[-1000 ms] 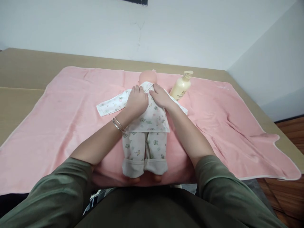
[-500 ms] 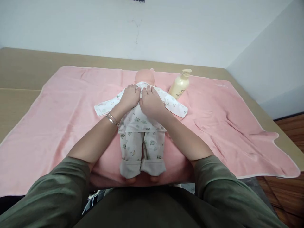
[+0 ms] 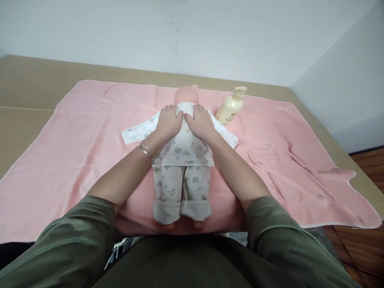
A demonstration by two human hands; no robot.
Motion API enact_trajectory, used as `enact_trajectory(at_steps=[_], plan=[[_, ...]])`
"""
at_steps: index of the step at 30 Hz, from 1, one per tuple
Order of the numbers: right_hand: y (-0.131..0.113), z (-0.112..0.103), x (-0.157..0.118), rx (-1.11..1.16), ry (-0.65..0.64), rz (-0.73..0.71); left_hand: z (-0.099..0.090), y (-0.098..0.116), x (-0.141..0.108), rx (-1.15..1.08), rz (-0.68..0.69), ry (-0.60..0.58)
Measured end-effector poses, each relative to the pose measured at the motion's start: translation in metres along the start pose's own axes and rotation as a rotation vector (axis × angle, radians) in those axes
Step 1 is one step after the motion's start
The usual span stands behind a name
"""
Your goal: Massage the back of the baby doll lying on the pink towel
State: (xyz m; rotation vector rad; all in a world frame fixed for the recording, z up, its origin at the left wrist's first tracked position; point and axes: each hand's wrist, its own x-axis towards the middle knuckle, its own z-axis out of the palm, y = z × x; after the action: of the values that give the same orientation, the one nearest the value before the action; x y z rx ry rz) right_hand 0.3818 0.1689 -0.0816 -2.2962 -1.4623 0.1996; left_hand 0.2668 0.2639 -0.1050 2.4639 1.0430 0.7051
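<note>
"Where does it lie?"

"On my feed, a flat tan table (image 3: 30, 84) bears a plush pink blanket (image 3: 96, 140) with white edging. On that lies a baby doll (image 3: 186, 95) with a bald pink head, feet toward my camera. Its white printed cloth shirt (image 3: 187, 146) is directly under both sets of fingers."

"And those fingers?"

"I see the left hand (image 3: 169, 123) and right hand (image 3: 202, 123) laid flat below the collar, fingers side by side, thumbs held out, almost meeting."

"Anything in the way?"

"The right forearm (image 3: 243, 170) covers part of one sleeve. A glossy cream pump bottle (image 3: 229, 109) stands near that sleeve. Smallest, two thin silvery bangles (image 3: 146, 151) circle the left wrist."
</note>
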Motion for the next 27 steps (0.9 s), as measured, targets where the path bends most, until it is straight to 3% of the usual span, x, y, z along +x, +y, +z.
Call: enact_trajectory(at_steps=[7, 13, 16, 20, 24, 27], plan=[[0.006, 0.002, 0.004, 0.012, 0.036, -0.036, -0.003, 0.003, -0.002, 0.031, 0.015, -0.017], [0.019, -0.009, 0.009, 0.079, -0.01, -0.056, -0.024, 0.031, -0.026, 0.283, 0.101, -0.173], [0.017, -0.01, 0.006, 0.029, 0.004, -0.052, -0.033, 0.037, -0.029, 0.289, 0.097, -0.258], [-0.005, -0.001, -0.012, -0.115, 0.066, -0.075, -0.032, 0.025, -0.013, 0.138, 0.007, -0.208], [-0.028, 0.008, -0.034, -0.168, 0.041, -0.112, -0.022, 0.004, 0.005, -0.037, -0.039, -0.172], [-0.031, 0.007, -0.035, -0.136, 0.0, -0.135, -0.017, -0.001, 0.008, -0.047, -0.032, -0.153]])
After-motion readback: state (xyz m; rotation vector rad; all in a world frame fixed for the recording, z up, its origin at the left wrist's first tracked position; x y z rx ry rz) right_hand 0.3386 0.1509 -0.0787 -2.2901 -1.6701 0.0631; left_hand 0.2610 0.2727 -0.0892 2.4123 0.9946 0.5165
